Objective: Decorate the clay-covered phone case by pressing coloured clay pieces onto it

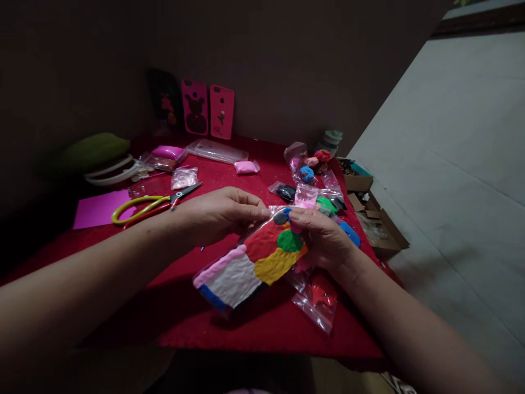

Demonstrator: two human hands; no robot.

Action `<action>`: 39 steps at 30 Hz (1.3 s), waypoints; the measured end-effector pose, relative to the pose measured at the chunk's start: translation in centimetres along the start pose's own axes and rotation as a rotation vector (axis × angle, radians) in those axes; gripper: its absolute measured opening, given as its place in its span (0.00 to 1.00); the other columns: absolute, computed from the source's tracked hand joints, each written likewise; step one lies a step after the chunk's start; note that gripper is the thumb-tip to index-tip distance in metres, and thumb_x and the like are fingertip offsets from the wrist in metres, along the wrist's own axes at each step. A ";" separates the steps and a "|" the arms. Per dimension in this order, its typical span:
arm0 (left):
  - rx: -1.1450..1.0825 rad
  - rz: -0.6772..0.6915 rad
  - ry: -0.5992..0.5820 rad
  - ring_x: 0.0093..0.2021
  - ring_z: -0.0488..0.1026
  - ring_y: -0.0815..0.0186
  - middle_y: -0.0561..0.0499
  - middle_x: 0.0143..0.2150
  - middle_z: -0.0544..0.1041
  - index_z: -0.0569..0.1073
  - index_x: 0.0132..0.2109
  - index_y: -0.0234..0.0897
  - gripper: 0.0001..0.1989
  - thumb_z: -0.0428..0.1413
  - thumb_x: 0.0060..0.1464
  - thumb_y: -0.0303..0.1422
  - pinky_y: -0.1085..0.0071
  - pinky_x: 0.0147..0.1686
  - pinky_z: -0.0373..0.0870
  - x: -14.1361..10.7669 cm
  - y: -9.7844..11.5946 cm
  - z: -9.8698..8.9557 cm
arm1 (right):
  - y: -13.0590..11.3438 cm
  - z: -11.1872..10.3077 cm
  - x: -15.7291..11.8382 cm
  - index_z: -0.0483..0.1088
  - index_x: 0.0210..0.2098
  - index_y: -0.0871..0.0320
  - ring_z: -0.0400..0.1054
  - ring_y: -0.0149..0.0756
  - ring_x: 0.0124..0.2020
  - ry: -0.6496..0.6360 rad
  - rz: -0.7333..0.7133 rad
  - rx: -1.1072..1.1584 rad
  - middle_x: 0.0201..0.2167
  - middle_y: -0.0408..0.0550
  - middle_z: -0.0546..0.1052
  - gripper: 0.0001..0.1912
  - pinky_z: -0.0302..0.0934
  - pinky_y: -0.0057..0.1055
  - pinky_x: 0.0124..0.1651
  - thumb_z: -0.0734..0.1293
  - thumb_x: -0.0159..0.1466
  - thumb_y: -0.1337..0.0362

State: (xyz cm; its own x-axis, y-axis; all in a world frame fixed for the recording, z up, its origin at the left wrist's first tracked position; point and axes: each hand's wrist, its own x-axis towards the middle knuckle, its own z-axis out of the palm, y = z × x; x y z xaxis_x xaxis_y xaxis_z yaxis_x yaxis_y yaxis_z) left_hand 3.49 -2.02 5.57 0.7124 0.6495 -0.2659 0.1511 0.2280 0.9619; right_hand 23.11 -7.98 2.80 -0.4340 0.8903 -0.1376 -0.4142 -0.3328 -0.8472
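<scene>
Between my hands is a phone case [250, 254], tilted above the cloth and covered with patches of modelling clay in red, yellow, green, white, pink and blue. My left hand [229, 213] pinches its far edge, thumb and fingers together. At its upper right end my right hand [324, 232] grips it, the thumb lying on a small blue bit of clay beside a grey patch. The fingers behind the case are hidden. Under my right wrist lies a clear bag of red clay [322, 293]. Scissors [156, 205] with yellow and red handles rest near my left forearm.
Bagged black clay [286, 191], green clay [326, 205] and blue clay [350, 234] lie on the red cloth [262, 334]. A clear phone case [217, 150] lies behind. Decorated cases, one pink [222, 112], lean on the wall. Cardboard boxes [381, 219] stand at right.
</scene>
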 end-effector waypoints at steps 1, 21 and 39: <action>-0.020 -0.004 -0.007 0.22 0.63 0.74 0.53 0.21 0.68 0.73 0.27 0.30 0.11 0.61 0.48 0.35 0.77 0.24 0.59 0.0 -0.1 0.1 | 0.1 0.0 0.0 0.76 0.34 0.59 0.73 0.33 0.31 0.007 0.003 0.001 0.30 0.45 0.78 0.08 0.68 0.30 0.41 0.71 0.56 0.62; -0.129 -0.089 -0.109 0.26 0.68 0.72 0.52 0.26 0.71 0.75 0.32 0.32 0.07 0.61 0.49 0.33 0.76 0.31 0.65 -0.8 -2.3 -1.0 | 0.7 1.0 0.4 0.71 0.29 0.60 0.70 0.31 0.27 0.137 0.039 -0.013 0.27 0.45 0.76 0.10 0.65 0.27 0.34 0.74 0.50 0.63; -0.305 -0.155 -0.183 0.29 0.73 0.70 0.49 0.29 0.75 0.75 0.33 0.32 0.03 0.57 0.53 0.28 0.75 0.34 0.70 -0.9 -2.6 -1.1 | 0.8 0.9 0.4 0.70 0.30 0.59 0.69 0.31 0.28 0.214 0.030 0.028 0.27 0.43 0.75 0.10 0.64 0.29 0.36 0.74 0.52 0.65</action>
State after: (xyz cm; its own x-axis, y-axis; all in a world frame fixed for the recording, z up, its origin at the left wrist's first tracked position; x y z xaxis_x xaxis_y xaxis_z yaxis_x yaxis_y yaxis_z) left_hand 1.74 -2.38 3.20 0.8116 0.4568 -0.3642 0.0754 0.5363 0.8407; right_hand 21.85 -8.17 2.51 -0.2680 0.9247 -0.2706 -0.4268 -0.3657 -0.8271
